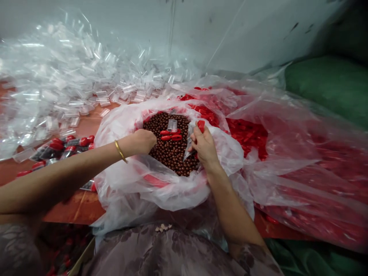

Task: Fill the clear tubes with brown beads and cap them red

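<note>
My left hand [144, 142] is closed in a fist at the left edge of a bag full of small round brown balls [172, 157]; what it holds, if anything, is hidden. My right hand [206, 148] pinches a red plastic cap [201, 125] between thumb and fingers at the bag's right side. Behind its fingers a fold of clear plastic [189, 142] shows. On the brown balls between my hands lie several red caps [170, 137] and a clear plastic tube [172, 125]. The white plastic bag [172, 197] is rolled open around the balls.
A big heap of clear plastic tubes [71, 73] covers the back left. Filled tubes with red caps [69, 147] lie beyond my left forearm on the orange table [86, 207]. A large clear bag of red caps [301, 184] spreads to the right, before a green sack [327, 84].
</note>
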The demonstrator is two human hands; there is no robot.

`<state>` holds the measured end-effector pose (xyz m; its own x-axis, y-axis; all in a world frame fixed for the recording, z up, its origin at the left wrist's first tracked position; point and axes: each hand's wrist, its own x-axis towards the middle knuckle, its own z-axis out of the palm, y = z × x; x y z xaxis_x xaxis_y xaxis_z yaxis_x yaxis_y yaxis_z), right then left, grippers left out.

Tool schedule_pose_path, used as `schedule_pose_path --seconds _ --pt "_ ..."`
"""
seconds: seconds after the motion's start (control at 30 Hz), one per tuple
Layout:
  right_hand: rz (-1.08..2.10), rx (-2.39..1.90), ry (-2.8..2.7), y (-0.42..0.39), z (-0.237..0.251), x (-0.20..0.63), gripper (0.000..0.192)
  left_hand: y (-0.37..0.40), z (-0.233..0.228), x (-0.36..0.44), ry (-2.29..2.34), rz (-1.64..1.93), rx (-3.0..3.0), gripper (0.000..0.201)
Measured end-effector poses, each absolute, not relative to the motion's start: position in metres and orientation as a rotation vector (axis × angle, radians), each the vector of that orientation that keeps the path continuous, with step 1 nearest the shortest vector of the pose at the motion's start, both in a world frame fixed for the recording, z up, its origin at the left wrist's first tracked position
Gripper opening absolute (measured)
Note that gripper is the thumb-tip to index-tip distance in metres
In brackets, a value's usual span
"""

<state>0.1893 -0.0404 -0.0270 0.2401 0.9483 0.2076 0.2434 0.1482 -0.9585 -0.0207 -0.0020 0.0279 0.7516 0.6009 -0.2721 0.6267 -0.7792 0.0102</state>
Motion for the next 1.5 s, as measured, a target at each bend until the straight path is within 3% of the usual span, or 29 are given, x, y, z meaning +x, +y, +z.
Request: schedule_pose_path --seconds 0.2,0.37,0.53,0.67,0.83,1.07,1.27,1.5 --pt "0.931 -1.292 -0.992 -0.050 -0.020 0.189 0.046 0.005 0.008 0.020 1.044 -0.385 2.715 0.016" --pt "0.924 -1.219 -0.982 -0.054 -0.020 0.192 0.049 0.012 -0.012 0.024 1.086 -0.017 2.392 0.019" --pt "0.938 -1.246 -1.068 -0.055 -0.022 0.195 0.044 0.007 -0.009 0.010 0.843 0.441 1.683 0.026" --pt "0.914 -1.258 -1.139 -0.056 -0.021 0.193 0.038 -0.006 -0.002 -0.001 0.709 0.586 1.323 0.030" --pt "0.875 -1.277 -1.252 -0.059 -0.021 0.190 0.035 -0.024 -0.008 -0.013 0.706 0.653 1.206 0.036" --pt "1.109 -1.188 -1.303 -0.059 -0.021 0.191 0.043 -0.035 -0.019 -0.016 0.699 0.721 1.234 0.041" --pt "0.763 -1.267 -1.670 -0.065 -0.011 0.177 0.032 -0.038 -0.015 -0.017 0.606 0.653 1.312 0.034" --pt "0.437 -1.180 -2.013 -0.070 -0.012 0.166 0.040 -0.039 -0.018 -0.018 0.638 0.673 1.416 0.038"
